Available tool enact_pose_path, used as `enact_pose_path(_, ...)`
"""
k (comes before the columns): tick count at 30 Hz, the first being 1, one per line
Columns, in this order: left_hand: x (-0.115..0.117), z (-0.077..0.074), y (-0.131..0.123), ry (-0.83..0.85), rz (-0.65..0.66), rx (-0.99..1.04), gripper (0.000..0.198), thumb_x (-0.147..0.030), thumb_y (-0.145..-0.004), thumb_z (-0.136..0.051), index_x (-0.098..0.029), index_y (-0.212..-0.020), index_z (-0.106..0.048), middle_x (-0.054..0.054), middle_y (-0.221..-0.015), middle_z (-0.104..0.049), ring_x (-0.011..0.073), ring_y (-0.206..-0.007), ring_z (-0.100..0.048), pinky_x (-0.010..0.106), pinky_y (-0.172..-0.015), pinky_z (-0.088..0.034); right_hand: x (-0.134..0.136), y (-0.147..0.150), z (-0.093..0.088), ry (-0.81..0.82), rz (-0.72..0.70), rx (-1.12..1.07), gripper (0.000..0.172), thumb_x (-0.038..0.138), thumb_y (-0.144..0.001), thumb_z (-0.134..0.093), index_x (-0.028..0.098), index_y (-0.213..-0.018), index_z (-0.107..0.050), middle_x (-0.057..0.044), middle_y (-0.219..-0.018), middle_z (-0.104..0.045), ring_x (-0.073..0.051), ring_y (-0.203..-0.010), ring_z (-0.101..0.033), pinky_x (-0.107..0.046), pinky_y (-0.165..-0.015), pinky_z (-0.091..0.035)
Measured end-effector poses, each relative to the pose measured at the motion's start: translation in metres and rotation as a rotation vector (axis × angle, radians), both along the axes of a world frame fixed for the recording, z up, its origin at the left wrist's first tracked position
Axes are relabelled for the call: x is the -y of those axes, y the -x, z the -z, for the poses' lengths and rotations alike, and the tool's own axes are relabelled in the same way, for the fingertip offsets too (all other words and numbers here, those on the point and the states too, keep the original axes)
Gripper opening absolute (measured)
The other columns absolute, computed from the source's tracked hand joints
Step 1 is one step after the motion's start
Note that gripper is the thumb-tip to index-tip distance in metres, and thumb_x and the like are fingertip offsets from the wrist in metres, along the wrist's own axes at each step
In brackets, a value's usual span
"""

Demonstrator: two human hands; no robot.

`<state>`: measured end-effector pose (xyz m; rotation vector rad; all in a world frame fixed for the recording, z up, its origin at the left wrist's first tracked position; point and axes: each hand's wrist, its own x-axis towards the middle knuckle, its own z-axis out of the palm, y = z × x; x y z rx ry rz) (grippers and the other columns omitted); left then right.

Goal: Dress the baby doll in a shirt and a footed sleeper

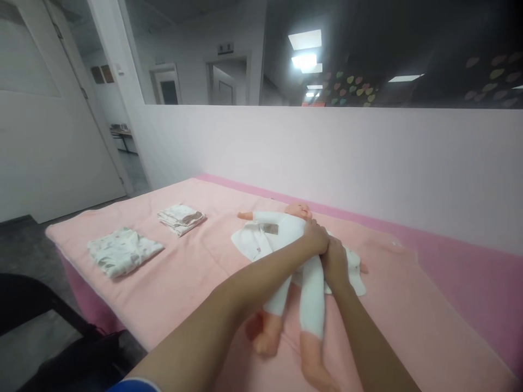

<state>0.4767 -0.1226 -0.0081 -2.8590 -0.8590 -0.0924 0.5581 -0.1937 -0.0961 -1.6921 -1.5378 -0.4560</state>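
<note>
A baby doll (294, 272) in white clothes lies on its back on the pink-covered table (196, 272), head toward the wall and bare feet toward me. Both my hands meet on its torso. My left hand (316, 237) rests on the doll's chest with fingers curled over the white garment (261, 239). My right hand (334, 261) presses close beside it at the doll's waist, fingers closed on the cloth. The white garment lies open under the doll, spread out to both sides.
Two folded baby garments lie on the left of the table: a patterned one (122, 251) near the front edge and a smaller stack (181, 218) further back. A pale wall (327, 158) runs behind the table. A dark chair (36, 310) stands at lower left.
</note>
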Motion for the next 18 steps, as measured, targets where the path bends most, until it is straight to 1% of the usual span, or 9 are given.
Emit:
enact_pose_path(4, -0.002, 0.001, 0.007, -0.01, -0.029, 0.064, 0.029, -0.023, -0.088, -0.06, -0.015, -0.113, -0.072, 0.017, -0.119, -0.071, 0.0333, -0.114, -0.059, 0.044, -0.097, -0.039, 0.0, 0.0, -0.002, 0.02, 0.005, 0.03, 0.027, 0.026, -0.097, -0.044, 0.017, -0.111, -0.065, -0.016, -0.102, -0.067, -0.032, -0.095, -0.058, -0.044, -0.08, -0.048)
enact_pose_path(7, -0.005, 0.002, 0.019, -0.02, -0.049, 0.113, 0.039, -0.026, -0.086, -0.063, -0.009, -0.121, -0.067, 0.02, -0.12, -0.069, 0.0332, -0.117, -0.057, 0.043, -0.1, -0.038, -0.001, -0.001, -0.003, 0.031, -0.004, 0.049, 0.03, 0.023, -0.096, -0.044, 0.015, -0.115, -0.065, -0.015, -0.107, -0.069, -0.032, -0.099, -0.058, -0.045, -0.089, -0.047)
enact_pose_path(10, -0.008, 0.003, 0.032, -0.04, -0.068, 0.183, 0.045, -0.032, -0.085, -0.066, -0.008, -0.123, -0.066, 0.022, -0.125, -0.067, 0.0348, -0.12, -0.053, 0.045, -0.105, -0.035, -0.001, -0.002, -0.001, 0.029, 0.002, 0.054, 0.04, 0.019, -0.093, -0.044, 0.015, -0.128, -0.064, -0.014, -0.121, -0.069, -0.032, -0.11, -0.058, -0.045, -0.099, -0.044)
enact_pose_path(12, -0.01, 0.003, 0.039, -0.049, -0.076, 0.212, 0.044, -0.035, -0.084, -0.066, -0.01, -0.12, -0.067, 0.021, -0.125, -0.066, 0.0352, -0.119, -0.053, 0.046, -0.105, -0.035, 0.001, -0.002, -0.001, 0.024, 0.045, 0.05, 0.047, 0.014, -0.092, -0.041, 0.015, -0.132, -0.065, -0.013, -0.124, -0.069, -0.032, -0.111, -0.058, -0.045, -0.099, -0.044)
enact_pose_path(14, -0.012, 0.001, 0.044, -0.052, -0.073, 0.222, 0.043, -0.038, -0.083, -0.067, -0.011, -0.117, -0.069, 0.02, -0.124, -0.067, 0.0348, -0.116, -0.054, 0.046, -0.104, -0.036, 0.003, -0.001, 0.0, 0.024, 0.089, 0.049, 0.05, 0.01, -0.09, -0.039, 0.016, -0.132, -0.066, -0.012, -0.122, -0.071, -0.032, -0.109, -0.058, -0.044, -0.095, -0.044)
enact_pose_path(18, -0.012, -0.001, 0.053, -0.038, -0.066, 0.28, 0.046, -0.045, -0.077, -0.073, -0.013, -0.11, -0.071, 0.018, -0.117, -0.068, 0.0346, -0.113, -0.053, 0.046, -0.103, -0.038, 0.006, -0.001, -0.001, 0.042, 0.137, 0.06, 0.049, 0.01, -0.091, -0.038, 0.016, -0.13, -0.068, -0.011, -0.119, -0.071, -0.031, -0.106, -0.058, -0.043, -0.091, -0.043)
